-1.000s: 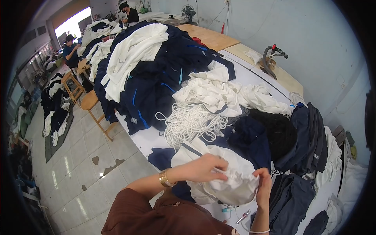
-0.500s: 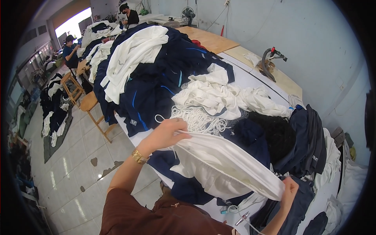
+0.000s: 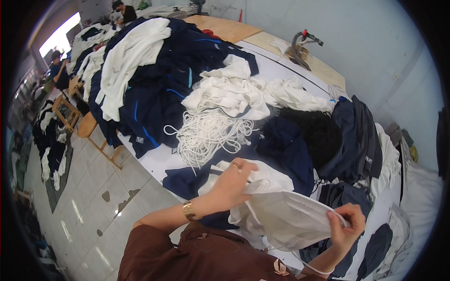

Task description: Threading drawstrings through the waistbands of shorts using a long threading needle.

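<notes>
A white garment [image 3: 288, 218] with a gathered band along its upper edge hangs between my hands, over the near side of the table. My left hand [image 3: 234, 185] pinches the band at one end, its fingertips partly hidden by the cloth. At the other end, my right hand [image 3: 346, 227] grips the edge between thumb and fingers. Just beyond my left hand lies a tangled heap of white drawstring cord [image 3: 211, 136]. Dark navy cloth [image 3: 286, 150] is bunched behind the garment.
A large heap of navy garments [image 3: 150, 89] covers the table's far left, with white garments [image 3: 229, 91] on top. Dark grey garments [image 3: 358, 136] are piled at right. Wooden stools [image 3: 89, 126] stand on the tiled floor [image 3: 89, 196] at left. Two people work farther back.
My hands have come closer together, and the band, stretched long before, is now shorter between them. The view has shifted, uncovering more of the cord heap.
</notes>
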